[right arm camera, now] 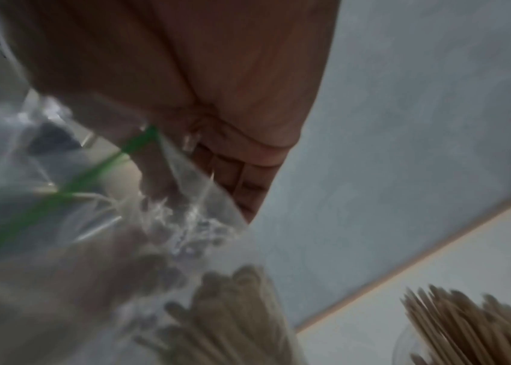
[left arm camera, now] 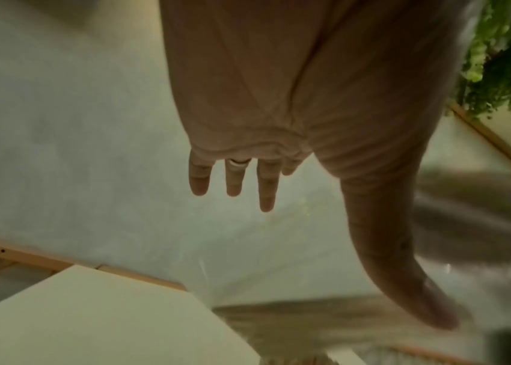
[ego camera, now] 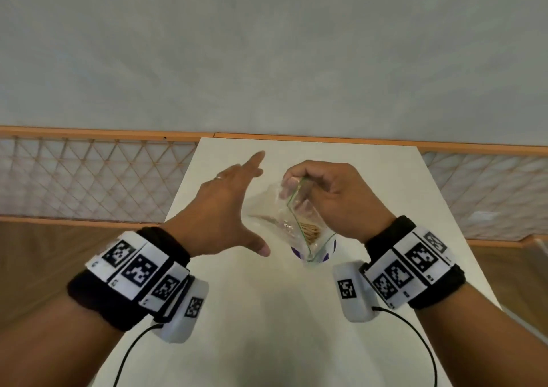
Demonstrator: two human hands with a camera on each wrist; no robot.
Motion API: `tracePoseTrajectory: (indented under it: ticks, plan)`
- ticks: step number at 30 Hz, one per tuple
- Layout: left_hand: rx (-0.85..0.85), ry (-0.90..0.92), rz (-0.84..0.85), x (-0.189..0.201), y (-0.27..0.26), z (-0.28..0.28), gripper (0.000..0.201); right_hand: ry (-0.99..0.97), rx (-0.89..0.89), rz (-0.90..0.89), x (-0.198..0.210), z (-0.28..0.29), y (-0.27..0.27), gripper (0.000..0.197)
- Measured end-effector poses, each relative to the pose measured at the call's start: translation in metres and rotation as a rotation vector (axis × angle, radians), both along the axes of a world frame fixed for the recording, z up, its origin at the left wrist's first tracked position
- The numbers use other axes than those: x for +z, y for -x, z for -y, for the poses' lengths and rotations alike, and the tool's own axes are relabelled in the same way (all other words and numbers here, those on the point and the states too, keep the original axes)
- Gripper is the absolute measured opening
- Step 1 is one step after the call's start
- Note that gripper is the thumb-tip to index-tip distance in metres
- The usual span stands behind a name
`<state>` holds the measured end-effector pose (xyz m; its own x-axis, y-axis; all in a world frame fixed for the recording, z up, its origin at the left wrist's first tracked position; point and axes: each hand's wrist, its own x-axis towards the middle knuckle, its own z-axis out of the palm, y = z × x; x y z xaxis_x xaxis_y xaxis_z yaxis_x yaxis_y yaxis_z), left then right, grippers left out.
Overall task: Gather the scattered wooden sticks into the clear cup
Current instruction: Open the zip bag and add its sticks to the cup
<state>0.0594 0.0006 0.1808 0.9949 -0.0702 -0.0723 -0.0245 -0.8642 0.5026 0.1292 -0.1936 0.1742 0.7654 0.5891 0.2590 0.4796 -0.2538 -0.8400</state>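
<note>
My right hand (ego camera: 299,185) grips a clear zip bag (ego camera: 284,206) with a green seal line, tilted mouth-down over the clear cup (ego camera: 315,258) on the white table (ego camera: 267,327). A bundle of thin wooden sticks (ego camera: 311,232) lies inside the bag near its mouth. In the right wrist view the bag (right arm camera: 60,247) holds sticks (right arm camera: 232,311), and more sticks (right arm camera: 466,326) stand in the cup (right arm camera: 404,348) at the lower right. My left hand (ego camera: 261,203) hovers beside the bag with fingers spread and holds nothing. The left wrist view shows the fingers (left arm camera: 266,187) straight.
The table is narrow, with its far edge against an orange rail (ego camera: 326,139) and a grey wall. Lattice panels (ego camera: 89,179) flank it on both sides above a wooden floor. Something purple (ego camera: 296,251) shows at the cup. Cables trail from both wrist units.
</note>
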Motion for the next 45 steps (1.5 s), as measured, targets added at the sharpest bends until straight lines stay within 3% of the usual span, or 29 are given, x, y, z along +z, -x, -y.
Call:
tracePoseTrajectory:
  ticks: [2,5,8,11,12,14,17,20,25,27,30,35,39,43,45]
  plan:
    - [-0.053,0.018,-0.053,-0.007,-0.009,0.004,0.136,-0.074,0.015,0.015,0.011,-0.003,0.000,0.029]
    - [-0.103,0.093,-0.106,-0.012,-0.012,0.009,0.088,-0.166,-0.044,-0.004,0.019,-0.003,-0.001,0.021]
    - [-0.153,0.107,-0.124,-0.015,-0.013,0.009,0.048,-0.122,-0.209,-0.004,0.019,0.004,-0.004,0.015]
    - [-0.177,0.093,-0.150,-0.017,-0.013,0.005,0.024,-0.039,-0.408,0.068,0.020,0.014,-0.003,0.003]
    - [-0.189,0.116,-0.151,-0.018,-0.013,0.002,0.014,-0.037,-0.448,0.110,0.020,0.017,-0.002,0.008]
    - [-0.234,0.187,-0.162,-0.018,-0.011,-0.003,0.019,-0.073,-0.407,0.093,0.025,0.021,0.001,0.011]
    - [-0.277,0.280,-0.209,-0.018,-0.012,-0.011,0.027,-0.022,-0.199,-0.047,0.032,0.022,0.009,0.006]
    - [-0.306,0.376,-0.245,-0.018,-0.013,-0.016,0.041,0.135,-0.084,-0.092,0.033,0.024,0.011,0.025]
    - [-0.325,0.480,-0.270,-0.012,-0.010,-0.020,0.009,0.211,0.073,-0.324,0.034,0.019,0.012,0.052]
    - [-0.314,0.467,-0.273,-0.010,-0.010,-0.022,0.008,0.226,0.084,-0.349,0.035,0.013,0.015,0.051]
    - [-0.319,0.420,-0.277,-0.010,-0.013,-0.021,0.029,0.304,0.060,-0.240,0.031,-0.001,0.019,0.041]
    - [-0.305,0.412,-0.291,-0.010,-0.014,-0.019,0.018,0.330,-0.003,-0.090,0.025,-0.014,0.019,0.015]
    - [-0.328,0.442,-0.297,-0.009,-0.012,-0.019,0.018,0.209,0.014,-0.170,0.027,-0.018,0.026,0.020]
    - [-0.365,0.421,-0.320,-0.010,-0.012,-0.016,0.027,0.198,-0.053,-0.122,0.026,-0.018,0.026,0.016]
    - [-0.341,0.419,-0.300,-0.010,-0.012,-0.019,0.019,0.201,-0.077,-0.124,0.027,-0.013,0.023,0.018]
